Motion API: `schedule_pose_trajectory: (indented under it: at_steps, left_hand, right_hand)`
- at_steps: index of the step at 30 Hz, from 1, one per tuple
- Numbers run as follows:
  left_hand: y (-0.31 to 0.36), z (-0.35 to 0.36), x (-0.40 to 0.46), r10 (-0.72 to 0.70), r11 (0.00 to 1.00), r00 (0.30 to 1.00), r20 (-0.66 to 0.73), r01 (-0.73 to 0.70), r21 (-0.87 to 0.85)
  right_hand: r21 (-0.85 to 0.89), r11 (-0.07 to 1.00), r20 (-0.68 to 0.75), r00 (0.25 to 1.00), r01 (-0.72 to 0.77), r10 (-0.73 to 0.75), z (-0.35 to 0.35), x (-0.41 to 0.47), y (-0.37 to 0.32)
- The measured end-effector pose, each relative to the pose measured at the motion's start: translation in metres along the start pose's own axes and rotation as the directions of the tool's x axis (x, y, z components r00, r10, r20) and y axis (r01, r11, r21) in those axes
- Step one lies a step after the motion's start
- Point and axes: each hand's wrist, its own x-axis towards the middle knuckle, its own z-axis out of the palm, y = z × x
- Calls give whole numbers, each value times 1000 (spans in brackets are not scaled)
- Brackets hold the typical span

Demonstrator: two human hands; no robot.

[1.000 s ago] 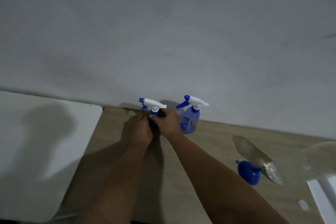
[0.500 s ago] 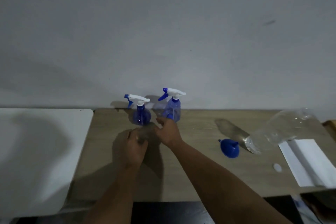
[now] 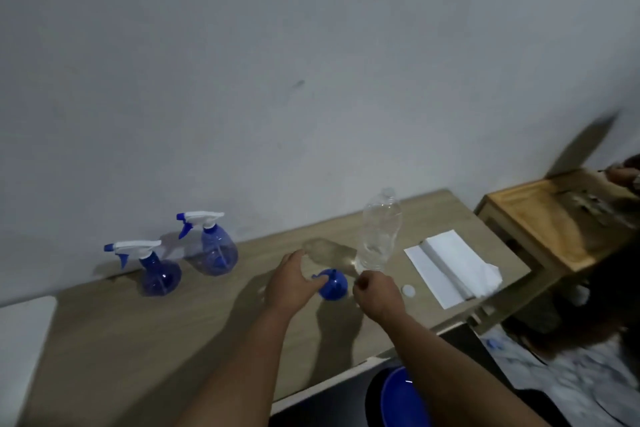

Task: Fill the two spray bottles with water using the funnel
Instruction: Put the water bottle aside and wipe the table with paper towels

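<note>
Reaching toward the frame's centre, the left hand (image 3: pixel 292 282) spreads relaxed fingers beside a blue funnel (image 3: pixel 333 284) lying on the wooden surface (image 3: pixel 145 333). The right hand (image 3: pixel 377 291) has curled fingers holding nothing visible, below an upright clear plastic bottle (image 3: pixel 379 232). Two capped blue spray bottles (image 3: pixel 160 269) (image 3: pixel 212 250) stand at left, well apart from the hands.

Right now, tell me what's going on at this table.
A person is getting ready to fill two spray bottles. The left hand is reaching onto the blue funnel on the wooden table; the right hand hovers beside it with curled fingers, just below the clear water bottle, whose white cap lies nearby. Both spray bottles, the nearer and the farther, stand by the wall with their trigger heads on.
</note>
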Motion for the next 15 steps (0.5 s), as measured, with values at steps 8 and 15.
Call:
schedule_pose_trajectory:
  at_steps: [8, 15]
  left_hand:
    - [99, 77, 29, 19, 982, 998, 59, -7, -189]
    - [121, 110, 40, -41, 936, 995, -94, 6, -351]
  right_hand:
    - [-137, 986, -7, 996, -91, 91, -56, 40, 119]
    - [-208, 977, 209, 978, 38, 6, -56, 72, 152]
